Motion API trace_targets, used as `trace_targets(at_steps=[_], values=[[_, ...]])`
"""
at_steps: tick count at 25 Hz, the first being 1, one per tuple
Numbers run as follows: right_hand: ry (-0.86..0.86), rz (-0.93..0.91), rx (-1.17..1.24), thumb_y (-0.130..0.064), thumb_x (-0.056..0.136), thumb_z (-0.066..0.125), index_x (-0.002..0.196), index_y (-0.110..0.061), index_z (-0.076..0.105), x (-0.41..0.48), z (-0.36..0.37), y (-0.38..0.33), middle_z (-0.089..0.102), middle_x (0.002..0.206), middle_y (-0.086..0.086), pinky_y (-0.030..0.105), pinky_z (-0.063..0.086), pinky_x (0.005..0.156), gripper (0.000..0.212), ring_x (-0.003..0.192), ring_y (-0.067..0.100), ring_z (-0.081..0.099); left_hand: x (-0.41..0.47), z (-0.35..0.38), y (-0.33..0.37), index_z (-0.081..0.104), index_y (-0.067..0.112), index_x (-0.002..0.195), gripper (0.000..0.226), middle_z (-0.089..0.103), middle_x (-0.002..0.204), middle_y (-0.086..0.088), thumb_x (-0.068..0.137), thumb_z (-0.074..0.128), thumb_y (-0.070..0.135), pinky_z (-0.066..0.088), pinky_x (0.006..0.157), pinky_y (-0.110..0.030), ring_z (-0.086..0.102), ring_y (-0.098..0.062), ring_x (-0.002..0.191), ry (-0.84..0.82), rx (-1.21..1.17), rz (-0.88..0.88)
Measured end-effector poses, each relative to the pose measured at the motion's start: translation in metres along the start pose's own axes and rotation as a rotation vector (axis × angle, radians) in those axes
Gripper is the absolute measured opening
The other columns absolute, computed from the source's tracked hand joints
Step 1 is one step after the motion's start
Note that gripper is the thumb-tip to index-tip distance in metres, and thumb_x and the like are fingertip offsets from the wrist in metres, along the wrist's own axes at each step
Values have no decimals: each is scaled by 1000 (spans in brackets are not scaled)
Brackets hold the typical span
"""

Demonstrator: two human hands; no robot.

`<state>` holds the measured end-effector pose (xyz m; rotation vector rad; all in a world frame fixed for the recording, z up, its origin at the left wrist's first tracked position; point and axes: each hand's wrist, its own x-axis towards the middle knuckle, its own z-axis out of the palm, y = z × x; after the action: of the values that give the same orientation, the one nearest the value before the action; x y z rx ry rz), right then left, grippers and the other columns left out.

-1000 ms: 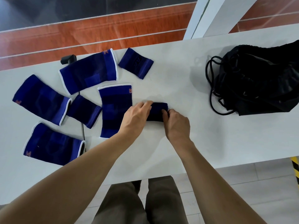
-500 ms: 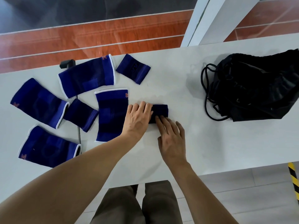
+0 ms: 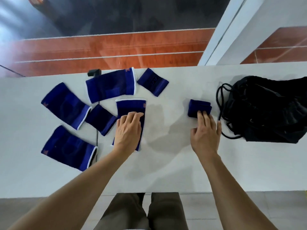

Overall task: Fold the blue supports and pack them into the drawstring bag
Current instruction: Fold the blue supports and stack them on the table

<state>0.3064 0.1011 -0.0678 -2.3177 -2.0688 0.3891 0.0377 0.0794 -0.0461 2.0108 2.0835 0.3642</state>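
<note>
Head view
Work surface: white table [image 3: 166, 171], seen from above, person standing at its near edge.
Left hand: left hand [image 3: 128, 130] lies palm-down with fingers slightly spread, flat on the upright support [image 3: 131, 107]. It presses and does not clasp; no fabric is pinched between thumb and fingers.
Upright support: long blue sleeve with white trim at its far end, lying flat and unfolded at centre-left of the table. Its near half is covered by the left hand.
Right hand: right hand [image 3: 206, 135] is loosely open, fingertips [image 3: 200, 114] resting on the near edge of the folded support [image 3: 199, 107]. The fingers touch the top of the fabric. Whether the thumb grips it cannot be told.
Folded support: small compact blue bundle, lying on the table just left of the bag cords, well apart from the unfolded group.
Drawstring bag: black drawstring bag [image 3: 269, 110] lies slumped at the right end of the table, its black cords [image 3: 221, 97] looped on the surface toward the folded support.
Remaining supports: three long sleeves at left: far sleeve [image 3: 109, 87], left sleeve [image 3: 66, 105], near sleeve [image 3: 68, 148]. Two short bands: far band [image 3: 152, 81], middle band [image 3: 99, 118]. All lie flat and unfolded.
Other item: small black clamp [image 3: 94, 72] at the far table edge.
</note>
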Motion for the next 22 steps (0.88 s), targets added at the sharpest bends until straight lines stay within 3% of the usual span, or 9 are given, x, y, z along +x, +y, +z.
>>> trace_targets(at_steps=[5,9,12,15,18,22], values=[[110,-14,68,-13,87,60,144,-6,48,-8,-9,-31,53,145,17,53,28,117,59,138,34,43,-18,-28,-78,51,10,137,44,52,140,-10,94,60,12,42,100,-45,50,-36,117,-123,75,-255],[4,-348,142,-13,89,57,146,-11,49,-31,-1,-91,55,144,11,43,33,115,58,134,27,47,-17,-29,-96,54,4,136,45,52,141,-12,93,64,10,43,99,-42,50,-35,116,-175,3,-299],[-165,-600,119,-19,93,48,150,-17,45,-46,13,-127,51,150,6,40,32,117,58,137,23,46,-18,-34,-99,65,5,115,23,63,124,-10,95,62,14,47,80,-40,60,-32,103,-97,-26,-326],[-320,-622,93,-22,98,44,153,-21,41,-51,23,-142,41,158,2,39,22,121,54,144,23,37,-18,-50,-94,63,8,108,16,67,105,-7,98,56,18,44,65,-38,63,-28,83,53,-28,-386],[-353,-598,133,-22,100,43,151,-23,43,-49,21,-139,40,159,-1,37,23,120,52,145,21,35,-19,-60,-68,63,7,109,14,68,105,-9,98,57,12,53,67,-45,64,-30,84,214,-149,-260],[-111,-330,149,-17,90,52,126,-13,64,-38,4,-111,68,123,6,41,44,94,38,110,30,61,-28,-28,-18,67,1,105,13,69,107,-13,93,63,5,58,69,-41,67,-29,94,180,-196,84]])
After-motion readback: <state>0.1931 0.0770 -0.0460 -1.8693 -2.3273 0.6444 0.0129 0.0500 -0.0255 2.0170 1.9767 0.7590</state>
